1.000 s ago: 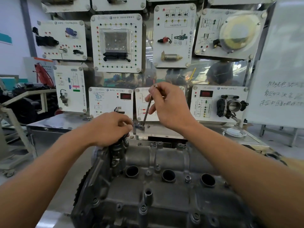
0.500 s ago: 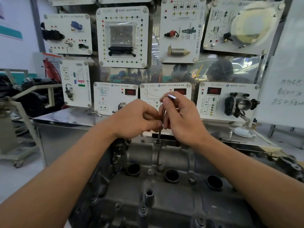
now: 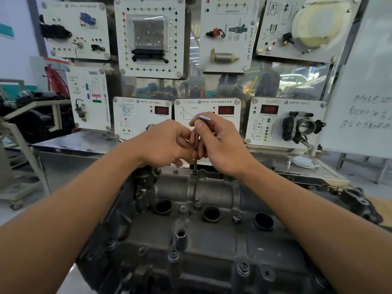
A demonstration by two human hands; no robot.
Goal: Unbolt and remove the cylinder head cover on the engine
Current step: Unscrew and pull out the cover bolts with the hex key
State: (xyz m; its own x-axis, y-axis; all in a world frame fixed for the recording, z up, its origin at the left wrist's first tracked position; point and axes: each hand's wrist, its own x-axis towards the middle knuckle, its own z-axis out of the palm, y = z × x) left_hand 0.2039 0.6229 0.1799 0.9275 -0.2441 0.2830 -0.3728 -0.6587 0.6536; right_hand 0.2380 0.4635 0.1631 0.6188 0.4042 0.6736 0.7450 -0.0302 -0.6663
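Left hand (image 3: 165, 143), right hand (image 3: 222, 145) grip key (image 3: 195, 165) (upright) in bolt (image 3: 194, 173).

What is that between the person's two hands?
A thin metal key stands upright between left hand and right hand, tip on a bolt at the cover edge; head view.

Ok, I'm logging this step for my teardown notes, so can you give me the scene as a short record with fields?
Tool: hex key, upright, short arm on top
Tip: in a bolt at the cover's far edge
Right hand: pinches the key at its top bend
Left hand: fingers curled by the shaft, grip unclear
Cylinder head cover: on the engine
Near bolts: seated
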